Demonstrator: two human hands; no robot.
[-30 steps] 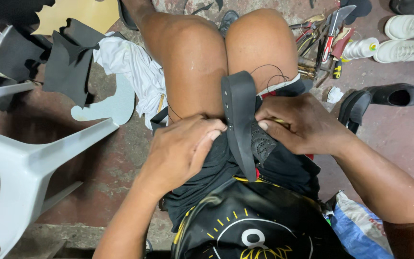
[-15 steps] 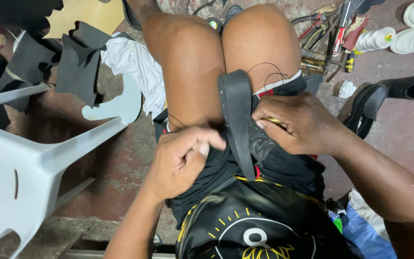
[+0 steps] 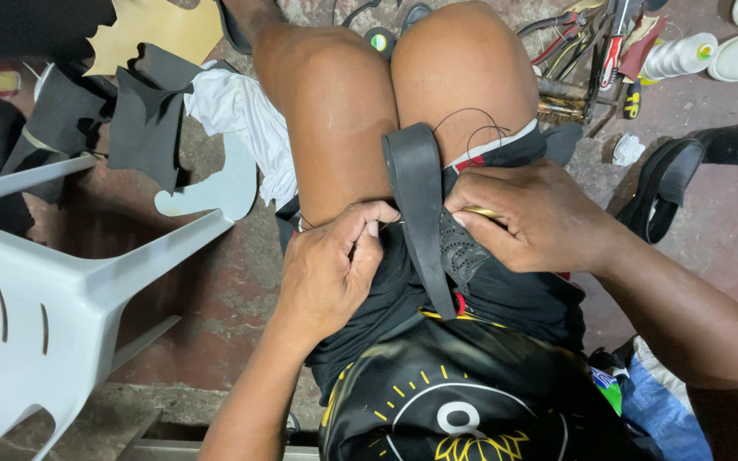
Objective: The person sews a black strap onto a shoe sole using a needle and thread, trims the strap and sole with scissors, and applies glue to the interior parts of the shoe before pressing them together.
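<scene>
A black shoe sole (image 3: 420,213) stands on edge in my lap, between my thighs. My left hand (image 3: 335,269) is at its left side, thumb and fingertips pinched on a thin dark thread (image 3: 471,128) that loops over my right thigh. My right hand (image 3: 540,218) presses on the sole's right side, over a perforated black shoe upper (image 3: 463,252), and grips a slim yellowish tool handle (image 3: 482,212) that is mostly hidden under the fingers.
A white plastic chair (image 3: 53,290) lies at the left. Black leather scraps (image 3: 143,115) and a white cloth (image 3: 237,111) lie on the floor. Pliers and hand tools (image 3: 587,51), a thread spool (image 3: 676,55) and black shoes (image 3: 668,183) sit at the upper right.
My left hand has lifted off my lap and closed into a pinch on the thread beside the sole. My right hand stays on the sole. The view has shifted slightly.
</scene>
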